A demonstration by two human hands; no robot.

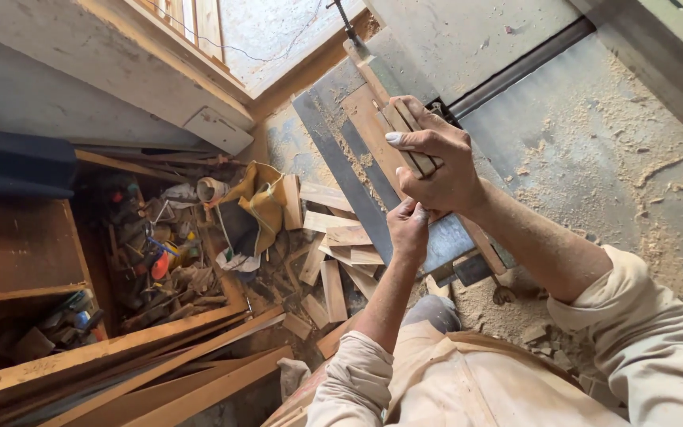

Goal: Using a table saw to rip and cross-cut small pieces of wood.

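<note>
Head: thin wood strips (409, 134), R hand (440, 170)

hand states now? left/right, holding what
Left hand: closed, pressing on the wooden strips' near end.
Right hand: closed around the wooden strips on the saw table.

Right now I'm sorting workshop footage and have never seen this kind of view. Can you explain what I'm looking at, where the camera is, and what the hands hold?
The camera sits on the person's head and looks down, so you see their own arms. The right hand grips thin wooden strips against a wooden board lying on a sawdust-covered machine table. The left hand rests at the near edge of a grey metal plate just below. On the floor to the left lie wood offcuts, a yellow cloth and long planks. A wooden box holds jumbled tools.
</note>
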